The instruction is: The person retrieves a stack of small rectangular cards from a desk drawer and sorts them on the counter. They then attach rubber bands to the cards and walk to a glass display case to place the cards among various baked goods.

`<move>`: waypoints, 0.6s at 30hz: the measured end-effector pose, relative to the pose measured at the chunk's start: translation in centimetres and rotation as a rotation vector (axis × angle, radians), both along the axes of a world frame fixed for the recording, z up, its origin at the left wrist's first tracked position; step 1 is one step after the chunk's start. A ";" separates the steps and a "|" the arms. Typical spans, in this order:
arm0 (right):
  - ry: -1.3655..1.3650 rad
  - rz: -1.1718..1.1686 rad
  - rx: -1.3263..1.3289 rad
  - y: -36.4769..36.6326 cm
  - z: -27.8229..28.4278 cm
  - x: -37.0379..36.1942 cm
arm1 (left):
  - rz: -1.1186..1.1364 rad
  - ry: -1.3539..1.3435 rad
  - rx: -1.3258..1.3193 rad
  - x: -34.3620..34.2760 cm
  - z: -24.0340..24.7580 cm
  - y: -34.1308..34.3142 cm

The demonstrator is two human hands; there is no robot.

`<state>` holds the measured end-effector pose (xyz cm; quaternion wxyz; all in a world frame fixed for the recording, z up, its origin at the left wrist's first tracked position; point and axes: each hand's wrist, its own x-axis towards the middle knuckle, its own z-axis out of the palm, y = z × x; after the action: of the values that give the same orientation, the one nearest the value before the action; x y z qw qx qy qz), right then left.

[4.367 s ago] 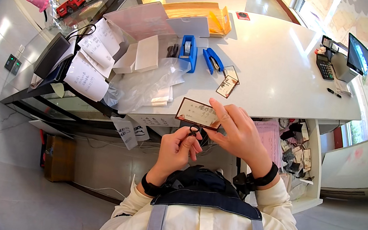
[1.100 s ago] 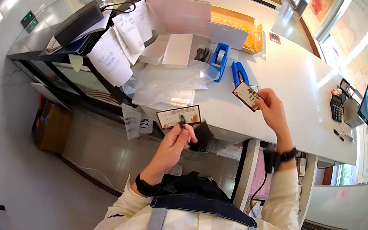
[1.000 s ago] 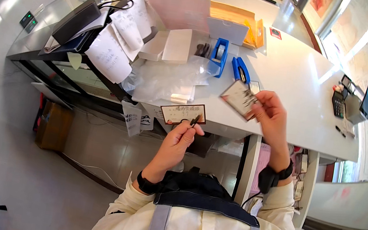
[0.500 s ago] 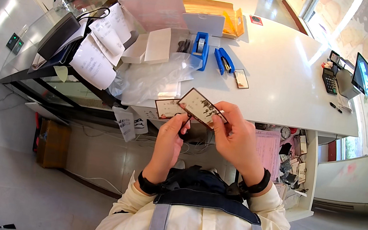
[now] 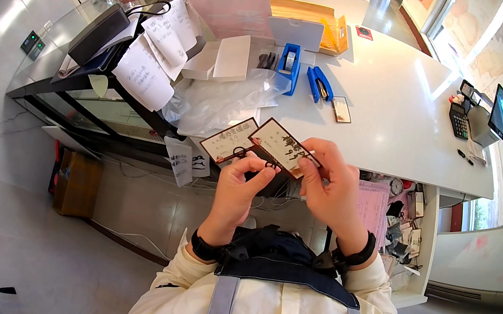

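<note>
Two dark-edged price cards with handwriting are up in front of me, over the near edge of the white counter [image 5: 386,139]. Closed fingers of my left hand [image 5: 237,187] grip the left price card [image 5: 222,141] near its lower edge. Small black wire loops [image 5: 239,152] show at that card and by my fingertips; what they belong to is partly hidden. My right hand [image 5: 335,190] pinches the right price card [image 5: 277,140] by its right end. The two cards nearly meet or slightly overlap. A third such card [image 5: 342,109] lies on the counter beyond.
A blue stapler [image 5: 320,85] and a blue tape dispenser [image 5: 288,69] stand past the cards. Clear plastic bags [image 5: 227,100], white boxes and papers [image 5: 143,74] crowd the left. An open drawer [image 5: 424,250] full of small items juts out at right, below a calculator [image 5: 459,121] and screen.
The left price card has tilted and come further out from behind the right one, so its writing and black loops now show. The whole view has shifted slightly rightward.
</note>
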<state>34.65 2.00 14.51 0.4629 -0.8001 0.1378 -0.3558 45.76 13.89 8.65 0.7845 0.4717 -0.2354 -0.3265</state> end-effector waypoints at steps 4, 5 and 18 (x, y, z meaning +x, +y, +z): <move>0.091 0.079 0.019 -1.0 1.1 -0.5 | 0.082 -0.251 0.110 0.0 -0.5 0.5; 0.110 0.092 -0.010 -1.1 1.4 -0.6 | 0.105 -0.276 0.105 0.0 -0.6 0.5; 0.152 0.165 -0.108 -1.0 1.3 -1.1 | 0.125 -0.265 0.135 -0.8 -0.3 0.6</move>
<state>33.56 0.96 15.84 0.4349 -0.8572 0.0870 -0.2618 44.95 14.52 8.30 0.7321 0.5759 -0.2844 -0.2268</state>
